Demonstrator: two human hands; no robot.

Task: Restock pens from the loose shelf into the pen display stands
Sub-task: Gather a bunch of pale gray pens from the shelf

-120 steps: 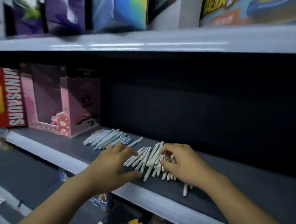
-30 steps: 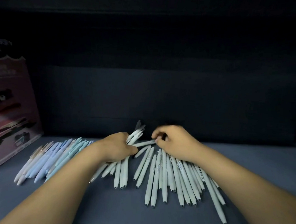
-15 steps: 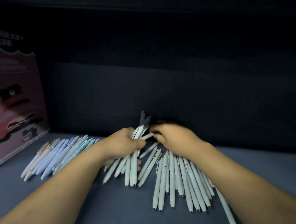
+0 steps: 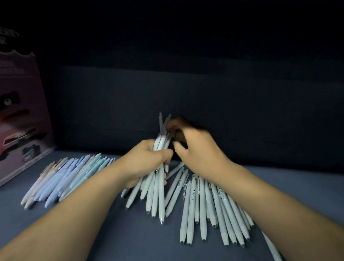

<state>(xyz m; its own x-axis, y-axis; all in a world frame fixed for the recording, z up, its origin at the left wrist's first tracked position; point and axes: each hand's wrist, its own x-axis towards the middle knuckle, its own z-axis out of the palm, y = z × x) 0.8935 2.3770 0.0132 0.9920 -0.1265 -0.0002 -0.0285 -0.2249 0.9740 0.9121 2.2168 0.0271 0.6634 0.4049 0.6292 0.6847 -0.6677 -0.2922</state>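
Our left hand [image 4: 144,161] was curled round a bundle of grey pens [image 4: 156,187] over the middle of the shelf [image 4: 158,251]. Our right hand [image 4: 198,150] reached blurred fingers to the bundle's tops, its grip unclear. Loose pens [image 4: 208,210] fanned toward the front edge. Light, stiff and slick, they seemed best clasped mid-barrel.

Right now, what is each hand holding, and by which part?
Left hand grips a bundle of grey pens around their middles; right hand is at their upper ends, hold unclear.

Pink box [image 4: 15,119]: one. Pen heaps: two — pastel pens [image 4: 62,177], grey pens [image 4: 204,210]; overlap prevents individual counts.
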